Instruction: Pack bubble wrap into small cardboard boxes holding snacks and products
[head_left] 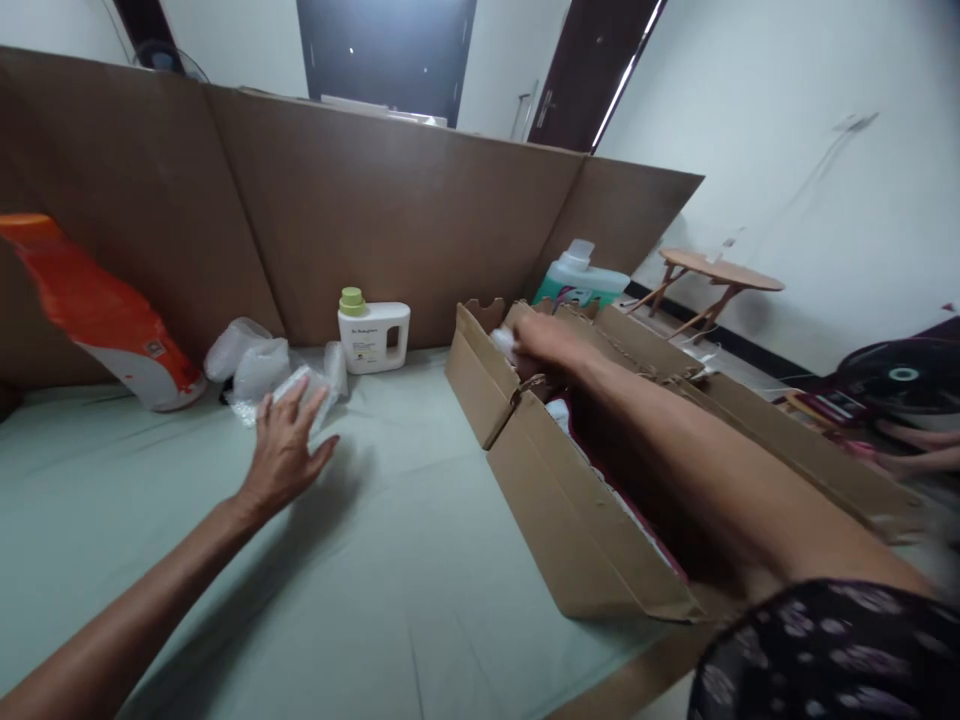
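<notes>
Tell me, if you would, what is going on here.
Someone's right hand is inside an open cardboard box, by a whitish item; its grip is unclear. The left hand is open over crumpled clear plastic; whether it touches is hard to tell. A white green-capped jug stands farther back, between the hands.

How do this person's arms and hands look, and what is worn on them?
The left hand and left forearm are bare, unadorned. The right hand, partly hidden, looks ungloved; above the bare right forearm comes a dark sleeve with pale, flower-like print.
</notes>
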